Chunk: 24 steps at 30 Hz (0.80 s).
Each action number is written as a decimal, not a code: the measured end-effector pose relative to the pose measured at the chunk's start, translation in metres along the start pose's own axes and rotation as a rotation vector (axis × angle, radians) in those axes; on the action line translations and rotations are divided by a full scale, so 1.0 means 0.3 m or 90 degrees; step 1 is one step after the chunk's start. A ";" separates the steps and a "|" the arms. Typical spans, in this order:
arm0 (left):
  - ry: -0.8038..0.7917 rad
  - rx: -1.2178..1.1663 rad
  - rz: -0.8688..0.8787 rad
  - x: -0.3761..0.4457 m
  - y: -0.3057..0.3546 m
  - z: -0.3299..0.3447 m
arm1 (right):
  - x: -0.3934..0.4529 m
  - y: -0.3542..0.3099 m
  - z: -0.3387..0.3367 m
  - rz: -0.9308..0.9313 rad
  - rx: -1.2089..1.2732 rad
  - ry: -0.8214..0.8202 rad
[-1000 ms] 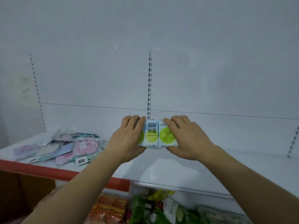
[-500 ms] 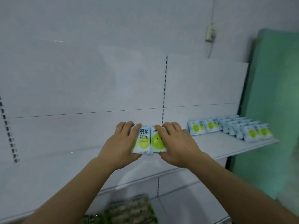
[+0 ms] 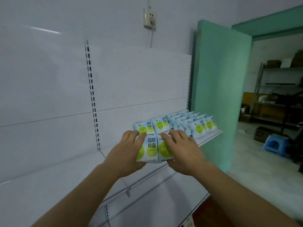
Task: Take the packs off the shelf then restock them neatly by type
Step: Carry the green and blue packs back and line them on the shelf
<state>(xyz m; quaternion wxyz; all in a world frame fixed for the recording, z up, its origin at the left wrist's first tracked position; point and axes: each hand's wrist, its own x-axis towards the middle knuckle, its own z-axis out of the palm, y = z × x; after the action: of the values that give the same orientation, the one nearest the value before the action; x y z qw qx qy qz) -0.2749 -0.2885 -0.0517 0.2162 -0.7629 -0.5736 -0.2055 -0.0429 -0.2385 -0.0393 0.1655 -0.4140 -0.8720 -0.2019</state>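
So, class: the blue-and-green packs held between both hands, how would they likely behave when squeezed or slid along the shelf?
The held packs probably give a little: the left hand and right hand press their rounded edges inward. They look light, carried by fingertips. The glossy wrap may slide easily on the shelf.

Two bare forearms came into the view from the bottom edge, and no sleeve covered them up to that edge. The left hand [image 3: 127, 154] and the right hand [image 3: 182, 154] wore no gloves; rings or a watch, as far as the wide lens allowed, were not visible.
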 end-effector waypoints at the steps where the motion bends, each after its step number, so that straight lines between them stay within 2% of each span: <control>1: 0.001 -0.005 0.001 0.046 -0.005 0.041 | 0.029 0.036 0.028 0.003 -0.003 -0.005; 7: -0.011 -0.047 -0.052 0.306 -0.071 0.241 | 0.278 0.232 0.169 -0.014 -0.037 -0.042; 11: -0.021 0.006 -0.072 0.419 -0.122 0.363 | 0.418 0.314 0.302 -0.026 -0.005 -0.062; 17: -0.040 0.104 -0.139 0.487 -0.173 0.504 | 0.576 0.400 0.498 -0.105 0.065 -0.073; 24: -0.093 0.199 -0.282 0.517 -0.130 0.577 | 0.728 0.482 0.672 -0.214 0.074 -0.006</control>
<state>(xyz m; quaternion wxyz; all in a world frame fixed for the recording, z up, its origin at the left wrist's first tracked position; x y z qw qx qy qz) -0.2611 -0.0588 -0.1032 0.2390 -0.5892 -0.7651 -0.1012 -0.0850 0.0865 -0.0828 0.1492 -0.2527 -0.9399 -0.1744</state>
